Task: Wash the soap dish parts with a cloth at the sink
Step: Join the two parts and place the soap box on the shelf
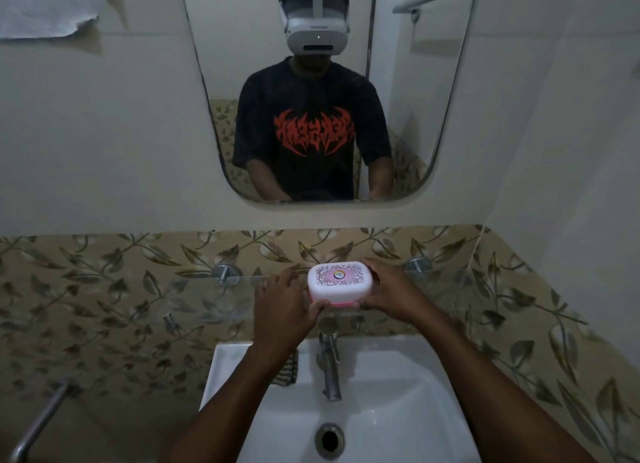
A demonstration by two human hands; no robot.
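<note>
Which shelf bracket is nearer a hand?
The right bracket, on the tile wall just beyond the right hand. The left bracket sits well clear of the left hand.

Between the 2 hands [280, 310] [391, 294], the soap dish [340, 280] looks like smooth, shiny plastic. Below them, the tap [330, 376] is shiny metal and the sink [398, 393] glossy white.

We hold the soap dish [340, 281] between our left hand [284, 305] and right hand [388, 291], at the glass shelf [194, 291] above the tap [329, 365]. The sink [398, 386] lies below, a cloth [285, 371] on its left rim; the mirror [408, 99] hangs above.
</note>
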